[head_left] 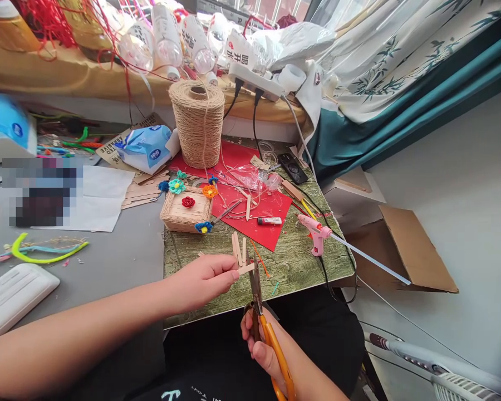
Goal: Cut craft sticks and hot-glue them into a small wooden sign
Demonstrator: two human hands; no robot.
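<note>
My left hand (pixel 211 275) pinches a short flat wooden craft stick (pixel 246 269) between thumb and fingers. Its free end lies between the blades of a pair of scissors (pixel 256 287). Orange-yellow handles of these scissors are gripped by my right hand (pixel 263 345), at the front edge of the green wood-patterned table (pixel 298 272). Just beyond the blades lie several loose craft sticks (pixel 239 249). Behind my left hand stands a stick-and-twine box (pixel 183 217), trimmed with blue, teal and orange flowers and a red rose (pixel 187 202).
A pink glue gun (pixel 317 234) with a long glue stick rests at the right edge, its cable hanging down. A large twine spool (pixel 197 125) stands on red sheets (pixel 271 234) at the back. An open cardboard box (pixel 417 245) is beside the table.
</note>
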